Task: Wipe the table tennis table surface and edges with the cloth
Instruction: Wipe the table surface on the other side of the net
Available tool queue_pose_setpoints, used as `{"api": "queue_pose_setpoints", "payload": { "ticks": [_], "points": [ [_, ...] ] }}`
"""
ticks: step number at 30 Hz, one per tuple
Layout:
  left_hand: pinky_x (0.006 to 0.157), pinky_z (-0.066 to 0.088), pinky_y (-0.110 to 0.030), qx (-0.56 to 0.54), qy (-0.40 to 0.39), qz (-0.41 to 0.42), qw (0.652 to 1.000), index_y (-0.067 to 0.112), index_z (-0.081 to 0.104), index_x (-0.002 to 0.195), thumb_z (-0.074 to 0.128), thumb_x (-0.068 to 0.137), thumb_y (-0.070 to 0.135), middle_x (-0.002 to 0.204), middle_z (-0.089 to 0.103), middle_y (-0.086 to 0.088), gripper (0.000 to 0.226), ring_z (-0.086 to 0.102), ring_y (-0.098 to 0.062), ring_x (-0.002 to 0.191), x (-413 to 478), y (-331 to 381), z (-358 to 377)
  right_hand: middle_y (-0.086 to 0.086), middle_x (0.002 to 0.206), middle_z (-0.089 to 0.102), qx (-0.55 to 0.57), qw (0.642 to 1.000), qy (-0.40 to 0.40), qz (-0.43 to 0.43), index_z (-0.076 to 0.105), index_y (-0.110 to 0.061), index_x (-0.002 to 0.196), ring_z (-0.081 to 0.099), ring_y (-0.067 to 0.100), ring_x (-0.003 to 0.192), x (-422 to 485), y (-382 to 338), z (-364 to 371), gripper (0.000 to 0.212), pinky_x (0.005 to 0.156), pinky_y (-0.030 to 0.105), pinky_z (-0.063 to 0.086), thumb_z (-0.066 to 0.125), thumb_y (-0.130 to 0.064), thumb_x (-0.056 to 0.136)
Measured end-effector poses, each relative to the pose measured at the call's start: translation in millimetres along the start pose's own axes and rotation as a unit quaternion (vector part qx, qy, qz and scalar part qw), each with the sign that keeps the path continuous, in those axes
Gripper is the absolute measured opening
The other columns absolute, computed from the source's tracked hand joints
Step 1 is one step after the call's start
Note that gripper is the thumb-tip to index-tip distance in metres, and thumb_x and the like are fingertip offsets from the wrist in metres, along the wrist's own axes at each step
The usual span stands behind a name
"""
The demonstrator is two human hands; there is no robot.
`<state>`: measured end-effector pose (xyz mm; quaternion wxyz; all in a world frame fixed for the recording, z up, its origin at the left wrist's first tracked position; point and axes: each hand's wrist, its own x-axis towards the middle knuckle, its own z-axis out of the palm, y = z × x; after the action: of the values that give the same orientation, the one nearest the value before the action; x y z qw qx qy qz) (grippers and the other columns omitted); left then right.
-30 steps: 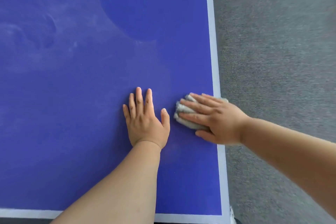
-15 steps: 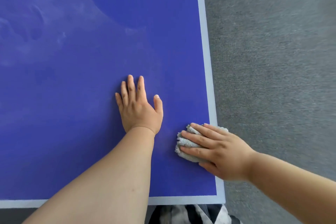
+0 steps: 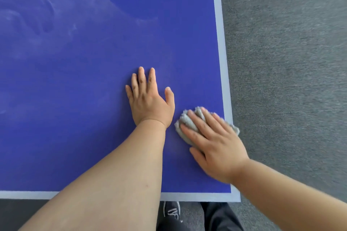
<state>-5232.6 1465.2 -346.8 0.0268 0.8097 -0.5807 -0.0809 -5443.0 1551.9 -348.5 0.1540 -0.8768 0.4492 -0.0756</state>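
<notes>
Cloth [image 3: 185,121] pressed on blue table tennis table [image 3: 84,80]
Right hand [image 3: 219,152] flattens it with straight fingers; left hand [image 3: 150,105] rests flat, spread, just beside.

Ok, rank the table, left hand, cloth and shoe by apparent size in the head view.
1. table, by far.
2. left hand.
3. cloth, though the right hand covers much of it.
4. shoe, only partly showing below the table edge, so its rank is unsure.
</notes>
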Motion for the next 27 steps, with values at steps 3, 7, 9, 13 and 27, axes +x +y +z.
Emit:
{"api": "queue_pose_setpoints", "payload": {
  "ticks": [3,7,9,13,27],
  "points": [
    [0.129,0.008,-0.052,-0.007,0.004,0.001,1.0,0.027,0.022,0.164,0.023,0.093,0.057,0.173,0.013,-0.002,0.077,0.01,-0.026,0.159,0.2,-0.3,0.4,-0.004,0.171,0.023,0.001,1.0,-0.002,-0.006,0.039,-0.033,0.159,0.016,0.028,0.159,-13.1,-5.7,3.2,0.06,0.125,0.051,0.024,0.05,-0.043,0.1],
    [0.129,0.007,-0.053,-0.033,0.011,0.006,0.999,0.025,0.029,0.162,0.029,0.095,0.055,0.173,0.017,-0.003,0.074,0.013,-0.028,0.158,-0.6,-1.1,-1.2,-0.004,0.17,0.027,-0.01,1.0,0.014,-0.013,0.043,-0.032,0.157,0.017,0.026,0.159,-10.4,-3.2,4.0,0.058,0.126,0.05,0.023,0.048,-0.044,0.101],
    [0.129,0.007,-0.05,-0.06,0.015,0.017,0.998,0.023,0.037,0.159,0.036,0.097,0.05,0.171,0.022,-0.002,0.067,0.015,-0.027,0.158,-3.3,-2.5,-3.2,-0.005,0.169,0.028,-0.016,0.999,0.027,-0.013,0.045,-0.032,0.156,0.018,0.025,0.159,-12.5,-3.7,4.7,0.057,0.126,0.049,0.023,0.049,-0.043,0.1],
    [0.129,0.015,-0.044,-0.115,-0.004,0.106,0.988,0.019,0.047,0.153,0.048,0.102,0.034,0.168,0.033,-0.001,0.053,0.021,-0.023,0.157,-25.5,-12.6,-4.7,-0.006,0.169,0.027,-0.028,0.999,0.029,-0.004,0.042,-0.033,0.158,0.02,0.025,0.158,-11.7,-5.7,4.7,0.059,0.127,0.047,0.021,0.048,-0.043,0.1],
    [0.129,0.011,-0.049,0.009,-0.009,0.133,0.991,0.026,0.03,0.162,0.036,0.091,0.056,0.173,0.017,0.001,0.077,0.011,-0.023,0.159,-139.0,-94.3,3.2,-0.008,0.17,0.025,-0.047,0.998,0.022,0.022,0.039,-0.033,0.159,0.021,0.023,0.158,-13.4,-9.0,2.9,0.058,0.127,0.046,0.021,0.042,-0.048,0.103]
  ]
}}
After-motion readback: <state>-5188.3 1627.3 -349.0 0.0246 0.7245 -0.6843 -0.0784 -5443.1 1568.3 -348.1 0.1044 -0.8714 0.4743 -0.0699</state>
